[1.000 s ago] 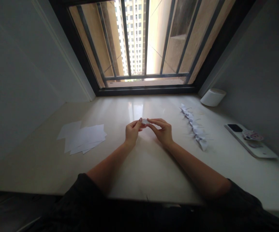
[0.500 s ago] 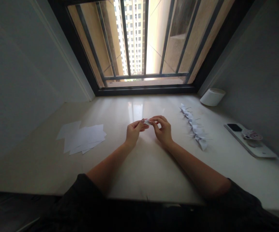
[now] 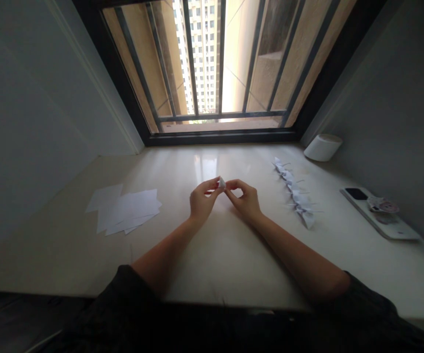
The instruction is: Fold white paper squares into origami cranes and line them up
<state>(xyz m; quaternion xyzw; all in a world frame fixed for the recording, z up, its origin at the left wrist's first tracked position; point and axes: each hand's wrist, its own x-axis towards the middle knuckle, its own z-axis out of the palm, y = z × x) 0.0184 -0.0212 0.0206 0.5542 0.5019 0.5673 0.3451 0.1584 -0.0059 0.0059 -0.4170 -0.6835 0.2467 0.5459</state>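
One left hand (image 3: pixel 202 200), one right hand (image 3: pixel 245 200) | both pinching one folded paper (image 3: pixel 221 183) | several paper sheets (image 3: pixel 127 210) beside

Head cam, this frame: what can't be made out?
Head view, small folded paper: mostly hidden by the fingers of the left hand and right hand; folds too small to read.
Head view, row of folded paper figures: too small to tell each shape.
Head view, sticker on the white phone: too small to read.
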